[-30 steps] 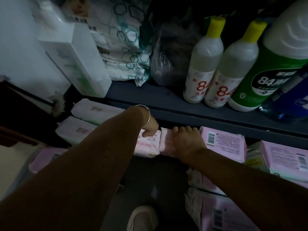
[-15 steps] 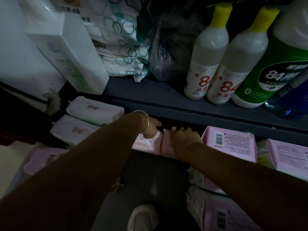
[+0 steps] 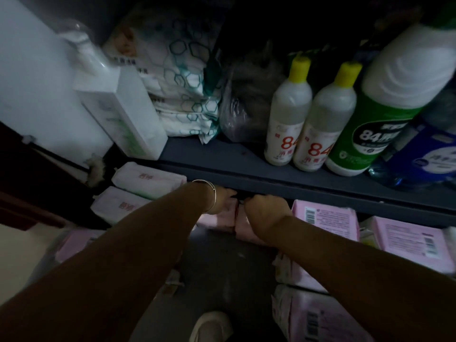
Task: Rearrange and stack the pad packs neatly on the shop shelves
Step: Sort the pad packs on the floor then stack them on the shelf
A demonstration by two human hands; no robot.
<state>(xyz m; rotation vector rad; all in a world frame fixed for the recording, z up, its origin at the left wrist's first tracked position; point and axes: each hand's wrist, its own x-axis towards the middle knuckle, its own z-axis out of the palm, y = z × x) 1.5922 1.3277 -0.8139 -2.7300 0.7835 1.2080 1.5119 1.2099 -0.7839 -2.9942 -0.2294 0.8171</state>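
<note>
Both hands reach under the dark shelf board. My left hand, with a thin bangle at the wrist, holds a pink pad pack; its fingertips are hidden under the board. Right beside it, my right hand grips a second pink pad pack. The two packs sit side by side on the lower shelf, touching. Two pale pad packs lie stacked to the left, and flat pink pad packs lie to the right.
On the upper shelf stand two white bottles with yellow caps, a large green-labelled bottle, a blue pack, a white box, hexagon-print packs and a plastic bag. More pink packs lie below. A shoe shows on the floor.
Both hands have pushed the two pink packs further back under the upper shelf board, so the fingers and most of the packs are now hidden in shadow.
</note>
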